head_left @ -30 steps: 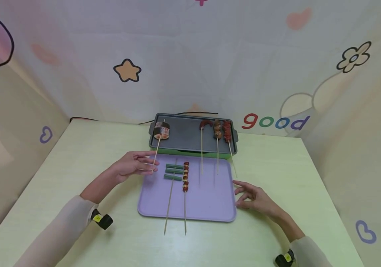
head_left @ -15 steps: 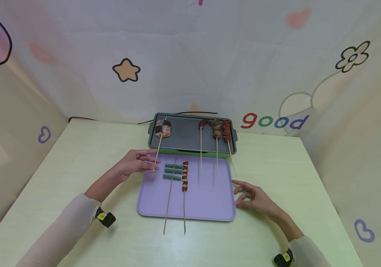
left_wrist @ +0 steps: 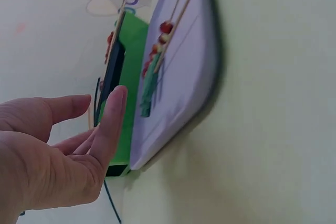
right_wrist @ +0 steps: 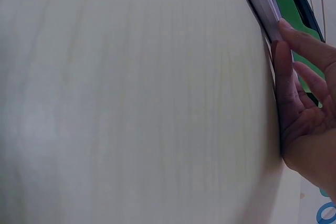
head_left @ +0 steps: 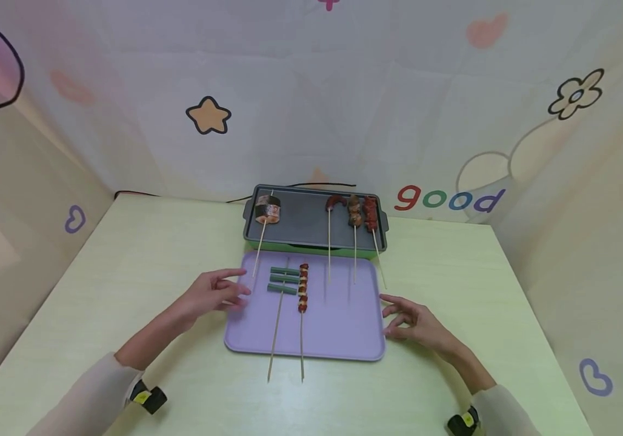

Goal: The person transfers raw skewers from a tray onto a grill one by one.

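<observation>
My left hand [head_left: 209, 295], fingers loosely spread and holding nothing, is over the left edge of the lilac tray [head_left: 344, 330]. Just beyond it, a skewer with a thick pink-and-dark roll [head_left: 268, 209] lies on the left of the grey grill plate [head_left: 300, 227], its stick reaching out over the tray. On the tray are a skewer of green sticks [head_left: 283, 280] and a skewer of red and pale pieces [head_left: 303, 289]. My right hand [head_left: 415, 324] rests at the tray's right edge; in the right wrist view its relaxed fingertips [right_wrist: 283, 24] are right at the rim.
On the plate's right side lie a curled dark red skewer [head_left: 336, 202], a brown chunk skewer [head_left: 354, 212] and a red meat skewer [head_left: 371, 213], sticks pointing forward. The grill's green base [left_wrist: 137, 38] borders the tray's far side. A patterned cloth [head_left: 311, 121] hangs behind.
My left hand has let go of the roll skewer's stick and drawn back toward the near left. The roll has shifted slightly right on the plate. My right hand has stayed at the tray edge.
</observation>
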### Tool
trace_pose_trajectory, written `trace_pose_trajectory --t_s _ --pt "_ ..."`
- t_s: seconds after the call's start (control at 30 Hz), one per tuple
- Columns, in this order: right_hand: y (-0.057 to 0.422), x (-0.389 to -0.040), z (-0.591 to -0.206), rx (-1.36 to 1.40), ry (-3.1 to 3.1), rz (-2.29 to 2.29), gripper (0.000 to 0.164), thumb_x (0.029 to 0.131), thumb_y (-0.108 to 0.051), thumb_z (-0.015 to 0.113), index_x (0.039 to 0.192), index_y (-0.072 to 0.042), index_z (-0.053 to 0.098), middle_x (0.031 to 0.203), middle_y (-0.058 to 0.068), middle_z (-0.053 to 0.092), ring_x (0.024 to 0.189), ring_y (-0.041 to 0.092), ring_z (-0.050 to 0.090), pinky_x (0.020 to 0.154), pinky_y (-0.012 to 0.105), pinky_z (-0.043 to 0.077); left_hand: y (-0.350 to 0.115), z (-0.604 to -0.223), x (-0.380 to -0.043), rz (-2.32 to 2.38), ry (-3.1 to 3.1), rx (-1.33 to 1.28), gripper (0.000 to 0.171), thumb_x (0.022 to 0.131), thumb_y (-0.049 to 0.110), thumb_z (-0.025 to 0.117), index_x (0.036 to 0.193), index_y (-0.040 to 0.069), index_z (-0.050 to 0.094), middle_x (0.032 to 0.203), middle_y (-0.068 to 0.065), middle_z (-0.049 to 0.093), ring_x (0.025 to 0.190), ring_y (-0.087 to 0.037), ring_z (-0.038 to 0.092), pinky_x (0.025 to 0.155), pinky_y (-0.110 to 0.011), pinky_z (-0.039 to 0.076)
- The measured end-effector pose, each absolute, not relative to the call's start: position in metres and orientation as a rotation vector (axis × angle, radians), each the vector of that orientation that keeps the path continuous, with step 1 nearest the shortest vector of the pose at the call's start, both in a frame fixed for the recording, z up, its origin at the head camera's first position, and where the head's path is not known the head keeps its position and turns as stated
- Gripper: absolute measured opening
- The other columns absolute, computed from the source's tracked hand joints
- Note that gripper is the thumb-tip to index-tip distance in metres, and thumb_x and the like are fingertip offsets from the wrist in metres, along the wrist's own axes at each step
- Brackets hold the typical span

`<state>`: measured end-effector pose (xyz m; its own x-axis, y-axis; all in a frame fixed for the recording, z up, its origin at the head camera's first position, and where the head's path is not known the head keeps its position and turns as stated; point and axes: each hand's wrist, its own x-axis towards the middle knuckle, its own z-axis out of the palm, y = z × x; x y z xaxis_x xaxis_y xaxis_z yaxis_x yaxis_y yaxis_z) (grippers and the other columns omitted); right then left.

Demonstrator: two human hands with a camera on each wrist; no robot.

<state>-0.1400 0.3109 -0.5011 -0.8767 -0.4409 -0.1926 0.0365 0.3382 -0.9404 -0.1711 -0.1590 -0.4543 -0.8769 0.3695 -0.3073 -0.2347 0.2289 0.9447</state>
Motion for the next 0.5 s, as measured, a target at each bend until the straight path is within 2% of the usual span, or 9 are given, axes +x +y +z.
trace_pose_trajectory --t_s 0.27,0.5 --pt "0.313 -0.138 -0.5 -0.346 2.206 -1.535 0.075 0.091 -0.005 0.075 0.156 0.001 0.036 0.131 0.032 0.055 0.092 0.005 0.069 0.082 0.017 0.054 -0.158 -0.468 -0.11 1.696 1.781 0.217 0.058 0.101 0.012 0.063 0.15 -0.01 0.039 0.115 -0.017 0.075 0.087 -0.013 0.074 0.08 -0.032 0.063" --pt "0.311 -0.14 -0.502 -0.33 2.207 -1.524 0.074 0.092 -0.006 0.074 0.156 0.0 0.037 0.132 0.03 0.055 0.092 0.005 0.068 0.079 0.018 0.054 -0.143 -0.479 -0.085 1.701 1.684 0.177 0.061 0.1 0.013 0.065 0.15 -0.009 0.039 0.125 -0.022 0.071 0.103 -0.02 0.074 0.09 -0.038 0.061"
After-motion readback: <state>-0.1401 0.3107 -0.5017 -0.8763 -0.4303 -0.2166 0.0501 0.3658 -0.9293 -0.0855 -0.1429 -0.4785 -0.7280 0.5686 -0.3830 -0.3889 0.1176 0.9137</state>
